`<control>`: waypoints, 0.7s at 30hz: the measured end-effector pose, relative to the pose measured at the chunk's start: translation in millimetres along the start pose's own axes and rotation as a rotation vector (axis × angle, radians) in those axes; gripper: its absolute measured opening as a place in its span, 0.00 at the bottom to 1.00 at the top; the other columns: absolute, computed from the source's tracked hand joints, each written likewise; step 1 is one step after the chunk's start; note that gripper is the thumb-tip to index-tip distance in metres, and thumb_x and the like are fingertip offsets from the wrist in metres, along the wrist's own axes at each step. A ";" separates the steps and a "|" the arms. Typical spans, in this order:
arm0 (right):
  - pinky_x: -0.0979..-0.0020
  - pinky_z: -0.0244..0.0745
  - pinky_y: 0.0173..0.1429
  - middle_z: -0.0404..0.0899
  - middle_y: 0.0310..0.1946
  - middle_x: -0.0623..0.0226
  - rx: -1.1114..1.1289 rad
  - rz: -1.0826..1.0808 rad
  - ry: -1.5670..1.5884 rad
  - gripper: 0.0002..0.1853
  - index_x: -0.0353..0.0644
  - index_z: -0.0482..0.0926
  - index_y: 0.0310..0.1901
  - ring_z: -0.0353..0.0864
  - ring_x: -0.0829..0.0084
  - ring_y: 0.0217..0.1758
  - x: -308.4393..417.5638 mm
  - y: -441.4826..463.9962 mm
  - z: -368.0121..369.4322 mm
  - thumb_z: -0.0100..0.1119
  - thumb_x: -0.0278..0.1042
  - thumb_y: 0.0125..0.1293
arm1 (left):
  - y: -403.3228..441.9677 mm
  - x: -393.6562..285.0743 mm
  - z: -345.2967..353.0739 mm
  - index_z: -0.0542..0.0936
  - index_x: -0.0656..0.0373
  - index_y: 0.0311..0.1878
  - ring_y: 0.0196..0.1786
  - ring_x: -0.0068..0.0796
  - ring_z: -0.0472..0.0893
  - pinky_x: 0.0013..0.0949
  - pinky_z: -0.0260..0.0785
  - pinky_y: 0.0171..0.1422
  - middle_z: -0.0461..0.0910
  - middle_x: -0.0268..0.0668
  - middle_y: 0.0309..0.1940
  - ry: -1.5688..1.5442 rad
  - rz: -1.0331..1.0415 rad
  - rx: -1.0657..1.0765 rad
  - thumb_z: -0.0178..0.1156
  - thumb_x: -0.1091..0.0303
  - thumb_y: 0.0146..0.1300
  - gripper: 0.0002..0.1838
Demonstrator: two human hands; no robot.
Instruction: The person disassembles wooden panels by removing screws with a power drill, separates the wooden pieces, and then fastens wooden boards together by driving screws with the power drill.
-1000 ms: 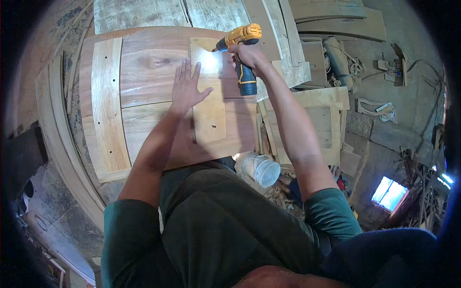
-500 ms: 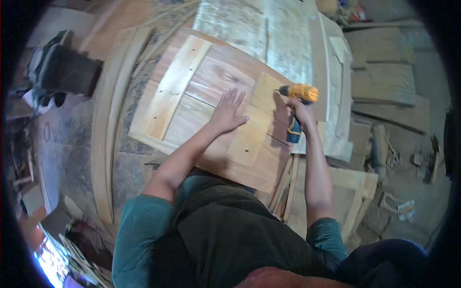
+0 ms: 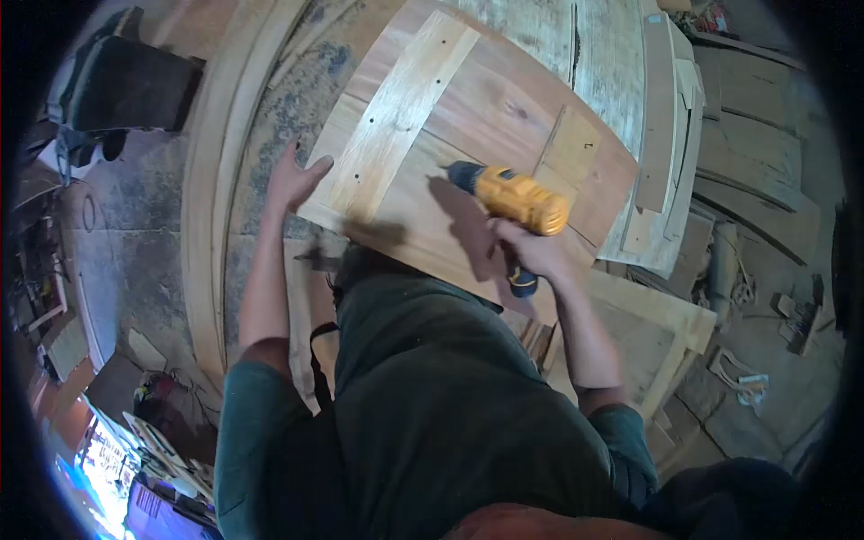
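Observation:
My right hand (image 3: 531, 247) grips a yellow and black cordless drill (image 3: 522, 198) by its handle. The drill points left above a wooden panel (image 3: 504, 99), and its shadow falls on the boards beneath. My left hand (image 3: 295, 180) is at the panel's left edge, fingers spread and thumb at the rim; whether the fingertips reach beneath is unclear. Across the panel's left part runs a pale batten (image 3: 400, 108) with several dark screw spots. A second pale batten (image 3: 567, 148) lies at the right, partly hidden by the drill.
Behind the panel is a worn, whitish work surface (image 3: 612, 54). Long timber pieces (image 3: 211, 198) stretch along the left. A dark machine (image 3: 135, 85) stands at far left. Boards (image 3: 751, 153) lie on the right, and a wooden frame (image 3: 670, 360) is near my right elbow.
My left hand has moved from the panel's middle to its left edge. The drill has swung left and now looks larger, over the panel. The view has shifted.

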State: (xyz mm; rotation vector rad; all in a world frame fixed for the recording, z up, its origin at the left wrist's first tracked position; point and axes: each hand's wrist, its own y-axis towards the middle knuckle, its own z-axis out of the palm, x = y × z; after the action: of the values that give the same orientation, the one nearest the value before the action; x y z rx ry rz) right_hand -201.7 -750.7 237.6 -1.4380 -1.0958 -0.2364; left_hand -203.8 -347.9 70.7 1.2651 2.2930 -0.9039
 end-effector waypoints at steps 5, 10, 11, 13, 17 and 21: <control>0.65 0.80 0.53 0.84 0.47 0.58 0.129 -0.291 -0.537 0.25 0.41 0.76 0.59 0.86 0.59 0.47 33.2 17.1 86.6 0.70 0.33 0.59 | 27.4 28.1 -4.7 0.71 0.65 0.69 0.62 0.40 0.79 0.39 0.68 0.68 0.78 0.50 0.62 -0.312 0.081 0.523 0.74 0.47 0.55 0.44; 0.62 0.81 0.53 0.81 0.53 0.56 0.167 -0.316 -0.626 0.33 0.44 0.71 0.65 0.84 0.52 0.48 29.5 39.8 127.0 0.71 0.35 0.56 | 34.8 34.3 6.5 0.75 0.65 0.63 0.58 0.36 0.81 0.36 0.69 0.66 0.83 0.46 0.55 -0.557 0.075 0.658 0.78 0.49 0.50 0.42; 0.61 0.81 0.53 0.80 0.54 0.56 0.176 -0.353 -0.687 0.35 0.45 0.69 0.66 0.84 0.51 0.47 28.6 41.4 130.5 0.71 0.35 0.55 | 34.8 37.5 7.7 0.75 0.65 0.63 0.58 0.36 0.81 0.36 0.69 0.66 0.83 0.46 0.55 -0.573 0.073 0.659 0.78 0.49 0.50 0.42; 0.61 0.80 0.54 0.79 0.56 0.56 0.187 -0.298 -0.695 0.35 0.46 0.69 0.66 0.83 0.49 0.48 45.5 39.5 137.3 0.70 0.34 0.55 | 29.0 24.1 -9.1 0.75 0.65 0.63 0.58 0.36 0.80 0.37 0.68 0.66 0.82 0.47 0.56 -0.452 0.116 0.601 0.79 0.48 0.49 0.43; 0.59 0.81 0.53 0.79 0.57 0.55 0.166 -0.256 -0.718 0.35 0.45 0.69 0.66 0.83 0.49 0.47 56.2 39.9 144.1 0.70 0.35 0.55 | 31.3 30.4 -0.8 0.74 0.65 0.65 0.59 0.38 0.80 0.37 0.68 0.67 0.81 0.49 0.57 -0.508 0.118 0.615 0.79 0.47 0.47 0.46; 0.59 0.82 0.50 0.81 0.52 0.54 0.158 -0.397 -0.705 0.34 0.45 0.69 0.65 0.84 0.49 0.44 51.3 43.2 145.2 0.70 0.36 0.55 | 33.3 27.0 -4.5 0.72 0.66 0.66 0.61 0.41 0.80 0.38 0.68 0.67 0.80 0.51 0.58 -0.386 0.060 0.609 0.80 0.46 0.45 0.49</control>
State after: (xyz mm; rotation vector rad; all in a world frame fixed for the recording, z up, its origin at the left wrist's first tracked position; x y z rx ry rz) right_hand -209.6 -593.1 212.0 -1.1685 -1.9321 0.0947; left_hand -189.9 -315.2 46.3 1.2230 1.7237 -1.7364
